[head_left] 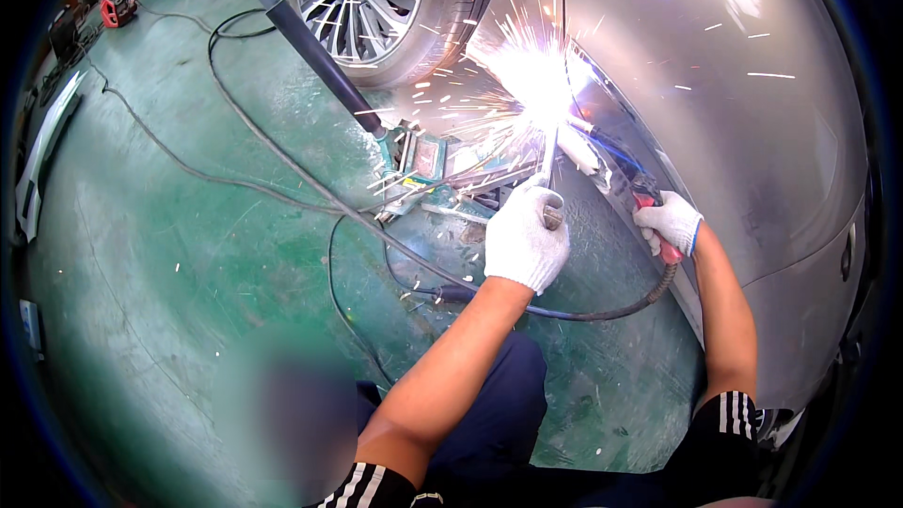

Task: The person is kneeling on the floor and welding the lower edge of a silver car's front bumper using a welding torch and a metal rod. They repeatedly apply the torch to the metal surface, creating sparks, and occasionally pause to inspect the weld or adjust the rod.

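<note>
White sparks (515,105) burst at the grey car (752,141)

The person's right hand (670,223), in a white knit glove, is wrapped round the red handle of a welding torch (646,199), fingers closed about it. The torch's neck runs up and to the left into a glare (547,80) I can't see through, so whether its tip touches metal I can't tell. That blaze sits low on the car, near the alloy wheel (376,11). The left hand (529,237), gloved likewise, is curled shut about a slim pale-shafted tool (549,155); its upper end is lost in the light too, and I can't make out its kind. From the torch's butt a thick dark cable (602,314) loops left over the green floor (188,273). A green trolley jack (425,158) stands beyond the left hand, its long dark handle (315,56) slanting up and left.
</note>
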Available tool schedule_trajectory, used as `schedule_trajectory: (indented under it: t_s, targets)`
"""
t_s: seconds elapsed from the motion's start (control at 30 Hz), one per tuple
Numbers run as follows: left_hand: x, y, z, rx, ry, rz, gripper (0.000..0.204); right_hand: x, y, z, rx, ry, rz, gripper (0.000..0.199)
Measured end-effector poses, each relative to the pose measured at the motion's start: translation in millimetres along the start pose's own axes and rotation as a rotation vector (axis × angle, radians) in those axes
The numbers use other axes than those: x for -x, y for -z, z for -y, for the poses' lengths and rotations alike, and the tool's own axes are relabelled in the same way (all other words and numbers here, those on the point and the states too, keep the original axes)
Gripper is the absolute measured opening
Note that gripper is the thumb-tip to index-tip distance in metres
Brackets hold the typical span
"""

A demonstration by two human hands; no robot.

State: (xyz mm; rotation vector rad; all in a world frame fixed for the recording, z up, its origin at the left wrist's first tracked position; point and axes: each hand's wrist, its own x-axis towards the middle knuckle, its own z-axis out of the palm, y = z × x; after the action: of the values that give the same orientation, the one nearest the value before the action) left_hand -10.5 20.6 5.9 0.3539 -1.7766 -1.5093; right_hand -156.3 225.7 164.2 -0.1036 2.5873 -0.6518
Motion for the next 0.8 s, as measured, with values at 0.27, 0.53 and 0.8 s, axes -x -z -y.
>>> schedule_trajectory:
  t_s: [0.27, 0.53, 0.8]
  targets:
    - [-1.3, 5.5, -11.6, 0.053, 0.023, -0.018, 0.016, 12.6, -20.4, -50.0, -0.315, 0.229, -0.070, 0.043]
    - [6.3, -3.8, 2.4, -0.030, -0.081, 0.010, 0.017, 31.2, -88.3, -200.1, -0.539, 0.148, -0.094, 0.041]
    - [9.2, -3.9, 3.5, 0.033, -0.130, 0.020, 0.017, 89.3, -193.9, -371.7, -0.824, -0.154, -0.231, 0.044]
